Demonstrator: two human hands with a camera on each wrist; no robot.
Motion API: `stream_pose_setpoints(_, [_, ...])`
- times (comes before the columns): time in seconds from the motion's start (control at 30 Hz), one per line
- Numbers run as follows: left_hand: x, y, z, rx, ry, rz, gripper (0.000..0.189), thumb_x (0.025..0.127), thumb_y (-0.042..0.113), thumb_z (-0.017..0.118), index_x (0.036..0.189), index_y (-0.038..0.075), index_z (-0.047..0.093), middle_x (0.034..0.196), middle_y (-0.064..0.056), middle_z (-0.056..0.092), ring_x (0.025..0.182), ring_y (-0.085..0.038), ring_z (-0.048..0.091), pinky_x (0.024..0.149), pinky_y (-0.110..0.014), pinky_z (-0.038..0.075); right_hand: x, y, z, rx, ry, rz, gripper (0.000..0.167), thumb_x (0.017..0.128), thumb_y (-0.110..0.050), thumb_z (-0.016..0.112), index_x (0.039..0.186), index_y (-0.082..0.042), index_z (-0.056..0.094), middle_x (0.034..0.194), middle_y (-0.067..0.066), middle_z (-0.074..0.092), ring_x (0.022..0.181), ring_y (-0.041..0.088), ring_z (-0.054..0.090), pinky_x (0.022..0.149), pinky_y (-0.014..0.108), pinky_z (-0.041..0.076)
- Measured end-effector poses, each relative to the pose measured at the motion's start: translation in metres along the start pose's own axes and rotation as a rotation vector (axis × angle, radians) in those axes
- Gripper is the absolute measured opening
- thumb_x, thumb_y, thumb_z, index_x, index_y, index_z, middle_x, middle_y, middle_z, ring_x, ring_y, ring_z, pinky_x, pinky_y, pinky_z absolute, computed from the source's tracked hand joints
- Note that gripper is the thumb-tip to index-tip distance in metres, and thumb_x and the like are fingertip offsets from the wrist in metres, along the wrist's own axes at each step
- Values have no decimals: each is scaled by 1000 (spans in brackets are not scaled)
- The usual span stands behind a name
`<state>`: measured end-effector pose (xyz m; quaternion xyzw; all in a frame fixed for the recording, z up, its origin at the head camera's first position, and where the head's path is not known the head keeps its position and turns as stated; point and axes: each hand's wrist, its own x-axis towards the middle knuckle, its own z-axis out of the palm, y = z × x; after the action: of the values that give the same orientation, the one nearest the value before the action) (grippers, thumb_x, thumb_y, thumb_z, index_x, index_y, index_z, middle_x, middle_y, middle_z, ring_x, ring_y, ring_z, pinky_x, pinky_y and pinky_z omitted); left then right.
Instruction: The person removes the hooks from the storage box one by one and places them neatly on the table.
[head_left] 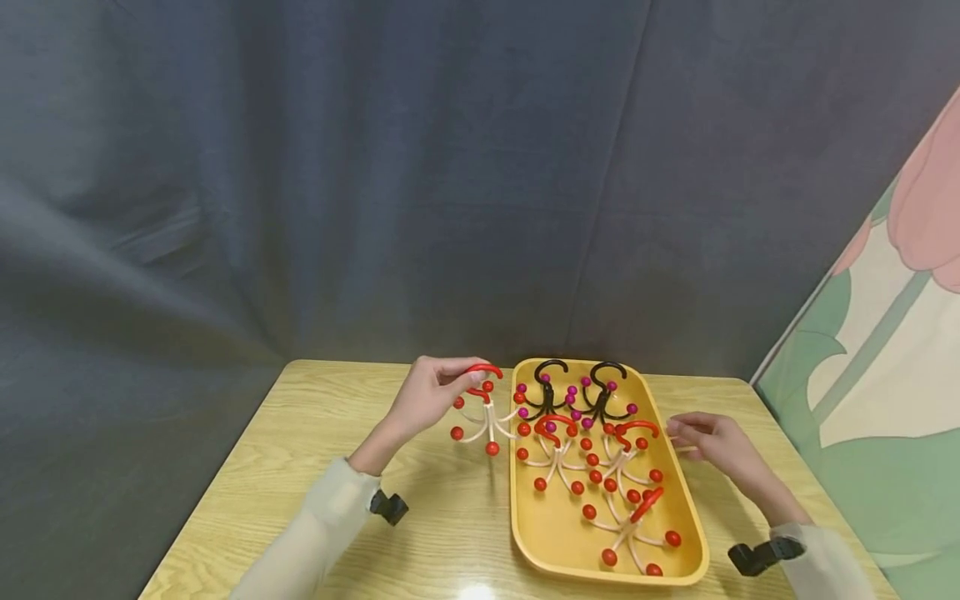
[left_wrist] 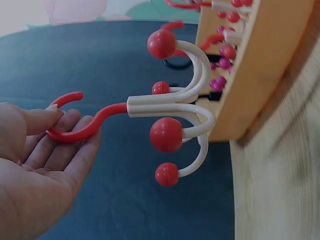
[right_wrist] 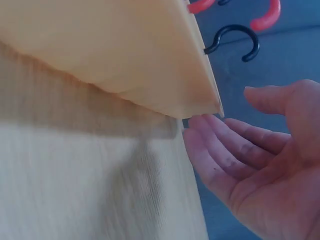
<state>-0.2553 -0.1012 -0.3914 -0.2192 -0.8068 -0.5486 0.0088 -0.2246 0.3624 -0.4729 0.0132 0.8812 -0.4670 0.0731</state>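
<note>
Head view first: here's the left hand (head_left: 435, 393), thumb and fingertips clamped on the curved red top of a red-and-white, plastic-looking hook rack with red ball ends (head_left: 491, 413)! It dangles below those fingertips, just beside the wall of a rounded, yellow, plastic-looking tray (head_left: 551, 529). Right of the pinch, inside the tray: two black hook racks with magenta balls (head_left: 602, 403) and, closer in, three more red-and-white racks (head_left: 630, 527). Five in, one out! If those six make the set, I'd judge just this one is left outside; whether it's coming or going, I can't tell.

Over to the left wrist view: thumb pressing the red curve against the fingers, prongs fanning out beyond the fingertips, tray further off.

Right wrist view now: the right hand (head_left: 716, 446) grips nothing, thumb well apart from the fingers, their tips right by the tray's corner. Touching? Can't tell.
</note>
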Motion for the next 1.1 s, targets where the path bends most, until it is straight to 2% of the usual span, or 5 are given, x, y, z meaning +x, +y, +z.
stream_pose_setpoints(0.33, [13, -30, -11, 6, 26, -48, 30, 100, 24, 74, 129, 17, 77, 117, -10, 81, 96, -19, 78, 56, -25, 46, 25, 6, -6, 155, -98, 105, 62, 110, -33, 55, 147, 17, 47, 125, 15, 72, 100, 13, 73, 85, 31, 64])
stream_pose_setpoints(0.57, [21, -53, -14, -1, 28, -77, 33, 100, 25, 73, 131, 14, 76, 121, -9, 80, 99, -20, 77, 56, -24, 43, 36, 5, -3, 140, -130, 140, 68, 110, -43, 53, 145, 15, 49, 128, 13, 71, 103, 13, 71, 86, 30, 63])
stream_pose_setpoints(0.83, [31, -78, -16, -20, 15, -97, 34, 102, 27, 71, 133, 15, 75, 124, -9, 79, 108, -29, 76, 59, -26, 44, 43, 4, -2, 174, -124, 160, 58, 110, -37, 55, 138, 14, 55, 107, -3, 74, 96, 12, 71, 82, 28, 63])
stream_pose_setpoints(0.93, [35, -87, -14, -21, 1, -103, 34, 102, 25, 71, 134, 13, 74, 128, -10, 77, 111, -29, 75, 66, -32, 49, 44, 4, -2, 186, -120, 166, 53, 110, -33, 56, 135, 14, 57, 103, -4, 74, 93, 12, 70, 80, 27, 63])
stream_pose_setpoints(1.1, [40, -97, -9, -40, -6, -108, 32, 103, 24, 70, 134, 16, 74, 130, -10, 76, 116, -31, 75, 96, -53, 58, 45, 6, -3, 218, -127, 170, 47, 109, -26, 57, 134, 14, 59, 100, -5, 72, 90, 12, 69, 77, 25, 61])
